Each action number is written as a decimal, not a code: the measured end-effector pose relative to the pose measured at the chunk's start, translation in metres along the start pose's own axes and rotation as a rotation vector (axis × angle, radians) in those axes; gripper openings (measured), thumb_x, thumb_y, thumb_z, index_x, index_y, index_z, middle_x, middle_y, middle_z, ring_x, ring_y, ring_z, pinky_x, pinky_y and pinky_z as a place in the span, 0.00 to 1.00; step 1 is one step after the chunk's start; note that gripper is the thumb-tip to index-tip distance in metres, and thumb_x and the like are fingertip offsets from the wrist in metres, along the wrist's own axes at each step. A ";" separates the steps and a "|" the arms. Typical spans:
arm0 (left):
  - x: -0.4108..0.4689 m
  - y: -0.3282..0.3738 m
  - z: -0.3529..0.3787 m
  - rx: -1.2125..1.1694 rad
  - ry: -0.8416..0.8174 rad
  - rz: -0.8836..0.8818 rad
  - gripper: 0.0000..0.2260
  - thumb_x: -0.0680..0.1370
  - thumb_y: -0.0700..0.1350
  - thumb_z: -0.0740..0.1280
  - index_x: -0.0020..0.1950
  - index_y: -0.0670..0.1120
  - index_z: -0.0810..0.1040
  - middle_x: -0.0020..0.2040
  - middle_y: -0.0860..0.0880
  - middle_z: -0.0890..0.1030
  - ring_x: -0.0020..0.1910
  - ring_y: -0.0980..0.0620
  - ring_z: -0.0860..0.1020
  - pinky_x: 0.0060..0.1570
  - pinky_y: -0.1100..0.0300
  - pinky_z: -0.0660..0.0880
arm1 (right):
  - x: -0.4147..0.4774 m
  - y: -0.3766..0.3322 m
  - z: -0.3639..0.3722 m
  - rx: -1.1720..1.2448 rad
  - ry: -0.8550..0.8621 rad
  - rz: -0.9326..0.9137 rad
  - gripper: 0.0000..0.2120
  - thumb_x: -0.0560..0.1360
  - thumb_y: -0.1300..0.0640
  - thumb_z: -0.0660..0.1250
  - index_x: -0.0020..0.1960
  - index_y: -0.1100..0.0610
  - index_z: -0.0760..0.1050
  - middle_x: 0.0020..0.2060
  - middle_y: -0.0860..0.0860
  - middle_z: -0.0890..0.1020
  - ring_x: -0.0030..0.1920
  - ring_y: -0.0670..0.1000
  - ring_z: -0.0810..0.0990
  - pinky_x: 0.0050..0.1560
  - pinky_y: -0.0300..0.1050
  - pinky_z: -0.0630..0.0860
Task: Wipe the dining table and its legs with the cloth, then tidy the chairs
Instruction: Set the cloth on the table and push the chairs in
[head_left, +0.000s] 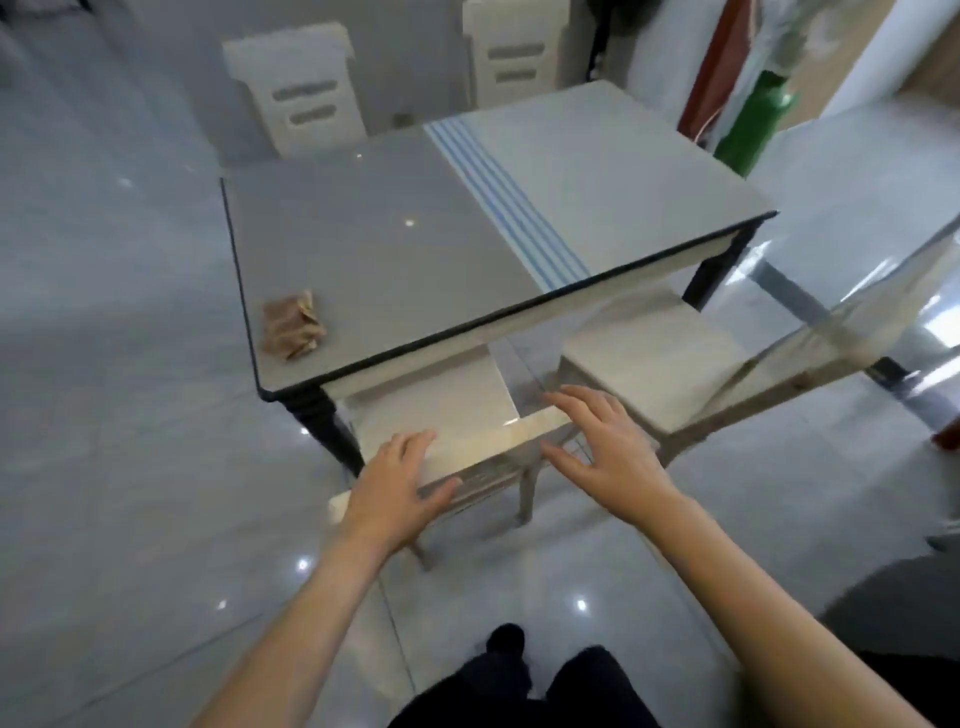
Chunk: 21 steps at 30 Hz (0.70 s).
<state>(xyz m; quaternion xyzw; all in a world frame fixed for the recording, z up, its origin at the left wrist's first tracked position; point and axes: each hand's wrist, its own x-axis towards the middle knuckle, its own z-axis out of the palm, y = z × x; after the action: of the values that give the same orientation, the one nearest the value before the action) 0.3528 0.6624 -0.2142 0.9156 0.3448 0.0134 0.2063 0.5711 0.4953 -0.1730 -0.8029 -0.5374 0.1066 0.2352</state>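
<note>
Both hands spread wide, empty: left hand (397, 488) on the chair (467, 452) back at the table (389, 249), right hand (605, 447) just above it; folded cloth (292, 326) on the tabletop's near-left corner.

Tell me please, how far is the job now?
Wiping looks finished: the crumpled brown cloth lies set down on the glossy grey glass table. In hand: the left hand and right hand, both open, are at the pale near chair's backrest. Left: the second pale chair on the right stands partly out.
</note>
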 end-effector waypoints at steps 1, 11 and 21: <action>0.000 -0.004 0.003 0.029 -0.051 -0.077 0.38 0.68 0.71 0.50 0.71 0.51 0.65 0.67 0.50 0.70 0.65 0.49 0.70 0.62 0.56 0.68 | 0.014 0.008 0.002 -0.066 -0.051 -0.056 0.28 0.75 0.39 0.61 0.72 0.46 0.63 0.69 0.46 0.68 0.70 0.48 0.62 0.70 0.47 0.63; 0.008 0.011 0.002 0.272 -0.046 -0.225 0.27 0.72 0.73 0.50 0.51 0.51 0.71 0.51 0.52 0.79 0.51 0.48 0.78 0.38 0.56 0.65 | 0.094 0.065 0.028 -0.478 -0.387 -0.431 0.28 0.72 0.30 0.52 0.59 0.49 0.71 0.50 0.49 0.81 0.50 0.54 0.80 0.44 0.48 0.75; 0.029 -0.021 0.020 0.448 0.136 0.052 0.29 0.74 0.72 0.46 0.38 0.51 0.74 0.32 0.52 0.77 0.31 0.51 0.77 0.27 0.63 0.69 | 0.111 0.094 0.058 -0.347 -0.069 -0.720 0.26 0.74 0.34 0.55 0.35 0.55 0.73 0.23 0.49 0.75 0.21 0.53 0.74 0.17 0.42 0.65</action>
<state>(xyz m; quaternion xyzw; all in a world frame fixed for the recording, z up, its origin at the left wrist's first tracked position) 0.3649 0.6878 -0.2440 0.9442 0.3283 0.0035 -0.0262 0.6671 0.5827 -0.2601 -0.5871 -0.8019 -0.0480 0.1003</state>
